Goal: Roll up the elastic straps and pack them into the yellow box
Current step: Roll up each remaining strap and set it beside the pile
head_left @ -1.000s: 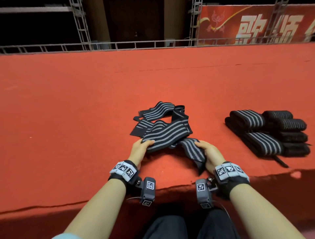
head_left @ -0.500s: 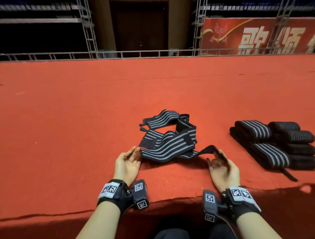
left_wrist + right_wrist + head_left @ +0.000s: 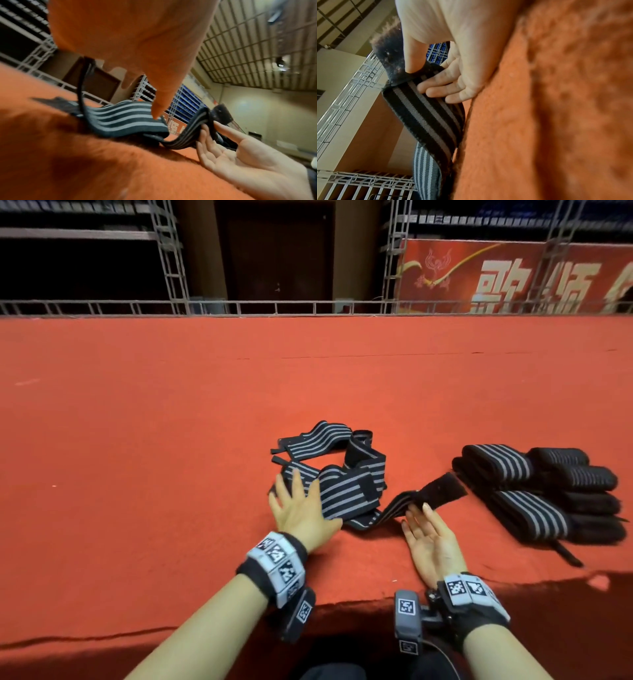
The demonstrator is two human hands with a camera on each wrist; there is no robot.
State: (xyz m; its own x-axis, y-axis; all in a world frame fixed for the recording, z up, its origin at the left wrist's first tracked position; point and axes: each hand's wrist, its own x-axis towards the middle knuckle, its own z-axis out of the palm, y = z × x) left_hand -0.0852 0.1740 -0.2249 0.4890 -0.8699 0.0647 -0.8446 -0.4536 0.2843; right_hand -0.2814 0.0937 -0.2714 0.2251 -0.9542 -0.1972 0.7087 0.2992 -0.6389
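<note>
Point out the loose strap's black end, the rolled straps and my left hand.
black end (image 3: 443, 489), head view, fuzzy patch.
rolled straps (image 3: 534, 510), head view, a striped roll.
left hand (image 3: 298, 510), head view, its back.

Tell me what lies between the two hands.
In the head view, the striped strap runs from under the left hand to the right hand, over red carpet.
</note>
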